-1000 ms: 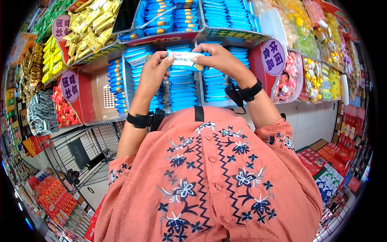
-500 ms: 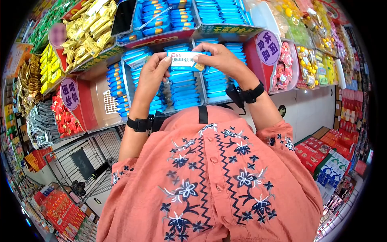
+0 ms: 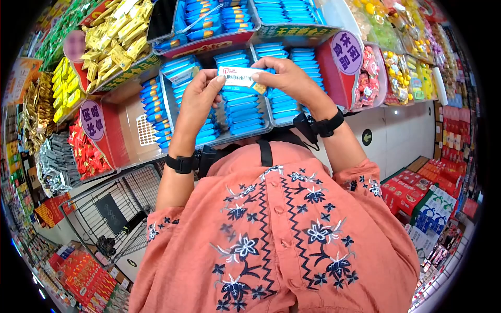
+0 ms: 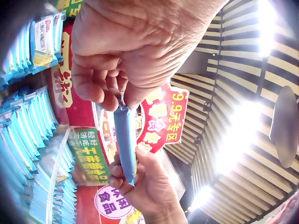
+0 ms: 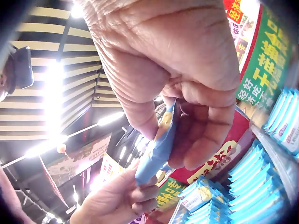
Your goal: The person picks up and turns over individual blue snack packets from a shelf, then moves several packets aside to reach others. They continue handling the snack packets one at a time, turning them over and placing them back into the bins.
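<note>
A small blue-and-white snack packet (image 3: pixel 239 78) is stretched level between both hands in the head view, its printed face up. The left hand (image 3: pixel 201 96) pinches its left end between thumb and fingers, and the right hand (image 3: pixel 288 81) pinches its right end the same way. In the left wrist view the packet (image 4: pixel 124 140) shows edge-on, with the left hand (image 4: pixel 140 46) at its upper end. The right wrist view has the packet (image 5: pixel 156 154) under the right hand (image 5: pixel 173 70). Rows of blue packets (image 3: pixel 242 115) lie in the bin below.
More blue packets (image 3: pixel 289 13) fill the upper bins. Yellow packets (image 3: pixel 117 41) and red ones (image 3: pixel 88 151) are at the left, bagged sweets (image 3: pixel 368 78) at the right. A wire cart (image 3: pixel 120 203) stands lower left; red boxes (image 3: pixel 407 190) are lower right.
The shelves have shifted slightly in the head view, and the body strap and shirt sit a little further right. Both hands keep their pinch on the packet, which stays level.
</note>
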Available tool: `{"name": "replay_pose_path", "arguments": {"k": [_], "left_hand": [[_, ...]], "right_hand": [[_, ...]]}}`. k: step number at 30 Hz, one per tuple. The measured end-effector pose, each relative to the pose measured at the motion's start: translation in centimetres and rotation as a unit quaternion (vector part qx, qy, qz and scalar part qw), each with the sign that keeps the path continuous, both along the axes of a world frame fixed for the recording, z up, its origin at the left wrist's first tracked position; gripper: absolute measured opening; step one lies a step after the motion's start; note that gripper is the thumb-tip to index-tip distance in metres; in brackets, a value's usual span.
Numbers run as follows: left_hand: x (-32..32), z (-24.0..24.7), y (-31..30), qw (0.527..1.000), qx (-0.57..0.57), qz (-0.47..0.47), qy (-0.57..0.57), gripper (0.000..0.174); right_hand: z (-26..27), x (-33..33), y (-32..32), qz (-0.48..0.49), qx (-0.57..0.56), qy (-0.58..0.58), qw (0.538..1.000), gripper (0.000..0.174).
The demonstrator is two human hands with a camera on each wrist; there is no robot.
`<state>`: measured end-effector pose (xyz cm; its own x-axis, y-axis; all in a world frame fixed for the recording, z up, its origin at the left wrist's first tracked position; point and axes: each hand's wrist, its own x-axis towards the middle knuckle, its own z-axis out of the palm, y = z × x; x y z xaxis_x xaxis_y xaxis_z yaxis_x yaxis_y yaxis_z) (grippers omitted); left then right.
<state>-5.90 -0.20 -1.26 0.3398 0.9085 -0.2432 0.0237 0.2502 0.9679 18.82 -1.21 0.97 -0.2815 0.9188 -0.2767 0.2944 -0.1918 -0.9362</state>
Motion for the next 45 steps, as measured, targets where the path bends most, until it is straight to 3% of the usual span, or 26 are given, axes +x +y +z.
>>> {"name": "replay_pose_path", "arguments": {"k": [16, 20, 31, 37, 41, 45], "left_hand": [[3.7, 2.3, -1.7, 0.996, 0.005, 0.089, 0.024, 0.029], [5.4, 2.8, -1.7, 0.993, 0.011, 0.117, 0.017, 0.027], [8.9, 1.0, -2.0, 0.99, 0.043, 0.126, 0.037, 0.026], [10.4, -1.7, -2.1, 0.99, 0.026, 0.073, 0.116, 0.031], [10.3, -3.8, -3.0, 0.986, 0.007, 0.08, 0.148, 0.035], [9.3, -4.3, -4.4, 0.981, -0.015, 0.109, 0.157, 0.033]], "right_hand": [[0.5, 3.1, 2.3, 0.052, 0.0, 0.061, 0.997, 0.029], [-0.4, 4.7, 3.4, 0.065, 0.026, 0.066, 0.995, 0.038], [-1.2, 8.2, 3.6, 0.093, 0.017, 0.082, 0.992, 0.035], [-4.3, 11.1, 4.2, 0.137, 0.105, -0.06, 0.983, 0.031], [-10.4, 14.2, 4.2, 0.106, 0.212, -0.192, 0.952, 0.032], [-13.3, 14.5, 3.6, 0.073, 0.248, -0.273, 0.927, 0.027]]}}
